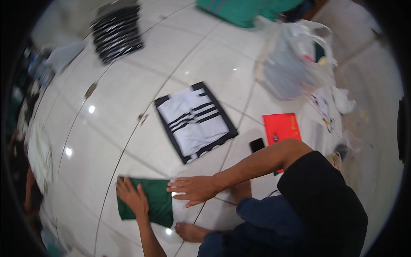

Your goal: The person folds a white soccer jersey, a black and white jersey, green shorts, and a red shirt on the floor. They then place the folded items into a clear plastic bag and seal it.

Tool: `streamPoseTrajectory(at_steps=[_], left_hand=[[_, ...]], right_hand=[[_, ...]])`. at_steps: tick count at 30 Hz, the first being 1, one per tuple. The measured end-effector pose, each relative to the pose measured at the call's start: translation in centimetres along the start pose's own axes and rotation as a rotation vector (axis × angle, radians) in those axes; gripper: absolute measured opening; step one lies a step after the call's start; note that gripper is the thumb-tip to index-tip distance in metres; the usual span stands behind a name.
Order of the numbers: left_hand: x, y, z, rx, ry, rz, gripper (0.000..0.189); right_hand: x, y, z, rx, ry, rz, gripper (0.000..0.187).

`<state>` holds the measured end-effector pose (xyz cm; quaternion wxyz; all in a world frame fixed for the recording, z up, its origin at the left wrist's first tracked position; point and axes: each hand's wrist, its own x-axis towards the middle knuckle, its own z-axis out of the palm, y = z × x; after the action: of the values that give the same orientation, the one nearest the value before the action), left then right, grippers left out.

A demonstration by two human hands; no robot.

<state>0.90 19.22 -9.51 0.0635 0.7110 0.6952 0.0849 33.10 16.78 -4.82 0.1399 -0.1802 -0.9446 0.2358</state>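
Observation:
A folded dark green cloth garment [158, 200] lies flat on the white tiled floor, close to my bare foot. My left hand [132, 196] rests on its left part with fingers spread, holding nothing. At the cloth's right edge, my right hand [194, 190] lies palm down, its fingertips at the upper right corner and its fingers apart. Farther up the floor is a folded white garment with black stripes [200, 123], lying on a black folded piece that shows around its edges.
Beyond my right forearm lie a black phone [257, 145] and a red folded piece [281, 126]. A filled clear plastic bag [285, 69] stands upper right, below green fabric [234, 11]. A stack of black plastic-wrapped packs [117, 33] is upper left. Part of another person's arm [29, 189] shows at left.

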Motion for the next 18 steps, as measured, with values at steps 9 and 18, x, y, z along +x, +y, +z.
streamPoseTrajectory(at_steps=[9, 18], left_hand=[[-4.3, 0.5, -2.4, -0.136, 0.298, 0.08, 0.048], [0.8, 4.3, -9.5, -0.327, 0.49, 0.194, 0.044]], right_hand=[[-19.9, 1.1, -10.1, 0.203, 0.434, 1.03, 0.023], [-40.7, -2.0, -14.0, -0.173, 0.855, 1.5, 0.021]])
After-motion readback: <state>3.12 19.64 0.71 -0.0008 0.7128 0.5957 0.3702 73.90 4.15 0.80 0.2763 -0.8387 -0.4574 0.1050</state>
